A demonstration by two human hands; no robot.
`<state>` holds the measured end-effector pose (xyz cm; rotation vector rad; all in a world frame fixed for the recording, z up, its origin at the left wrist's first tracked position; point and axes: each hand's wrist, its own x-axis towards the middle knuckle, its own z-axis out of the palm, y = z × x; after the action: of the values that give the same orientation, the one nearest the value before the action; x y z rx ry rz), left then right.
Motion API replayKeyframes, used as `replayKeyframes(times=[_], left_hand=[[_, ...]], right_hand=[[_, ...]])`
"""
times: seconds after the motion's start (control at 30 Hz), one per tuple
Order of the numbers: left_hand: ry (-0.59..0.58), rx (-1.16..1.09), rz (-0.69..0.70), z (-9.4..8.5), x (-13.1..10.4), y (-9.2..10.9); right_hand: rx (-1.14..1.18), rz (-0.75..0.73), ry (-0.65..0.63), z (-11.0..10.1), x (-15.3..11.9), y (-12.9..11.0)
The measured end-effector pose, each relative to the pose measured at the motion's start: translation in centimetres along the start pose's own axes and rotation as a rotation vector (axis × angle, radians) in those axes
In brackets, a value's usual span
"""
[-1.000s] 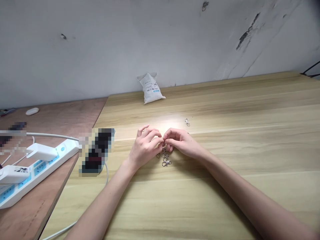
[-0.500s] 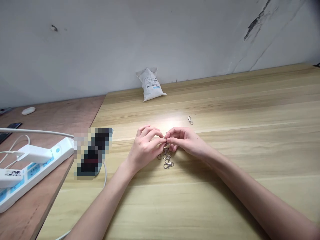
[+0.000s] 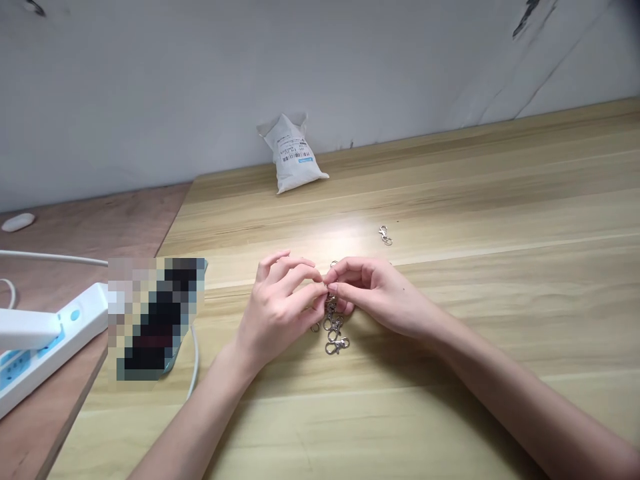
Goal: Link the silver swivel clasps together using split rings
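Note:
My left hand (image 3: 283, 310) and my right hand (image 3: 377, 290) meet over the middle of the table. Thumb and index finger of each are pinched together, fingertip to fingertip, on a small metal piece that the fingers mostly hide. The other left fingers are loosely bent and raised. Right below the fingertips lies a small pile of silver lobster clasps (image 3: 336, 328), some with rings, partly covered by the hands. One clasp (image 3: 338, 346) lies at the near end of the pile. Farther off, beyond my right hand, a single clasp with a ring (image 3: 385, 235) lies apart.
A white labelled packet (image 3: 297, 157) leans near the wall at the back. To the left lie a blurred-out phone (image 3: 203, 275) with a white cable (image 3: 194, 363) and a white power strip (image 3: 93, 310) with plugs. A white oval object (image 3: 18, 222) rests on the reddish board.
The camera view has shifted a little, moving the phone and power strip leftward in the picture. My hands stay pinched together above the clasps, with only slight finger movement.

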<state>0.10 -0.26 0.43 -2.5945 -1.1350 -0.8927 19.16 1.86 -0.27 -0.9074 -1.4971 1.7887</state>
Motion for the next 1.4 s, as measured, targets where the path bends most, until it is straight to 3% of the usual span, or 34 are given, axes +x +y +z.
replayKeyframes(times=[0.17,0.37,0.63,0.8,1.03,1.4], left_hand=[[0.036,-0.028,-0.056,-0.2,0.1,0.3],[0.022,-0.264,-0.206,-0.5,0.3,0.9],[-0.07,-0.619,-0.458,-0.7,0.1,0.8],[-0.065,-0.767,-0.547,-0.6,0.0,0.8],[-0.126,-0.774,-0.55,-0.6,0.1,0.9],[-0.156,-0.561,-0.459,-0.9,0.4,1.4]], right_hand=[[-0.05,-0.045,0.021,-0.4,0.0,0.1],[-0.286,-0.147,0.014,-0.7,-0.6,-0.4],[-0.116,-0.1,-0.008,-0.9,-0.5,-0.5],[-0.061,-0.109,0.029,-0.9,-0.4,-0.6],[0.076,-0.08,-0.017,-0.8,-0.3,-0.9],[0.005,-0.11,-0.009,-0.9,-0.5,-1.1]])
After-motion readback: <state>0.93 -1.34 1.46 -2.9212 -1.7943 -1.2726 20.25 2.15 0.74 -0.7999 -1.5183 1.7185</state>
